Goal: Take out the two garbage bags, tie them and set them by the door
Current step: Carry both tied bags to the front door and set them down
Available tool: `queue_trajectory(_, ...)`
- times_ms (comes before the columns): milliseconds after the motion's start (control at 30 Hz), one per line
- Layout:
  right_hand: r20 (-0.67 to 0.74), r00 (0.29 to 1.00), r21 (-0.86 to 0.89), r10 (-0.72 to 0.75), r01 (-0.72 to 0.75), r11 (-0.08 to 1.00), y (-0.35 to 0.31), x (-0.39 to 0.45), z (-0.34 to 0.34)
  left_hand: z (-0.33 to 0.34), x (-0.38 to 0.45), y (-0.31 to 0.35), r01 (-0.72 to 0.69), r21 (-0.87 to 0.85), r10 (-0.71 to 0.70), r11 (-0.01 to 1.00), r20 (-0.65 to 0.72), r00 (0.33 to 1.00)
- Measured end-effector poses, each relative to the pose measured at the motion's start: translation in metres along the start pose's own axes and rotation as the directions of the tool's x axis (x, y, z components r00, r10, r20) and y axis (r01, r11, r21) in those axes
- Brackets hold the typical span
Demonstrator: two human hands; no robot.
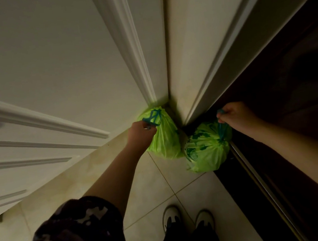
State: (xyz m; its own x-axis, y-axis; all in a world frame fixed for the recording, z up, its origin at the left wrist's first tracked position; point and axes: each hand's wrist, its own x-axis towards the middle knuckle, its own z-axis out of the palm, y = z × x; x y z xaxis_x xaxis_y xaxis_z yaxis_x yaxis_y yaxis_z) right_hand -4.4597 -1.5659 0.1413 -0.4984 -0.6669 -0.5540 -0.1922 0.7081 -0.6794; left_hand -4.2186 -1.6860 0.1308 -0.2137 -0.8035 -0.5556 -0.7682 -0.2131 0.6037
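Left hand (142, 132) clenched round blue drawstring of left green bag (164, 138), tucked into corner beside dark door (292, 85). Right hand (233, 115) gripped drawstring of right green bag (207, 150), touching door's foot. Both tied. Best: lower till floor bears weight, then release, upright.

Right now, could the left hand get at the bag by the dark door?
Probably not. The left hand grips the drawstring of the corner bag, which sits between it and the other bag. The right hand already holds that one.
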Motion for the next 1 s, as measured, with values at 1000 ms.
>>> queue_trajectory(1000, -0.031, 0.992, 0.119, -0.121, 0.123, 0.985, -0.021, -0.041, 0.029, -0.016, -0.043, -0.029, -0.01, -0.1, 0.014, 0.995, 0.031, 0.999)
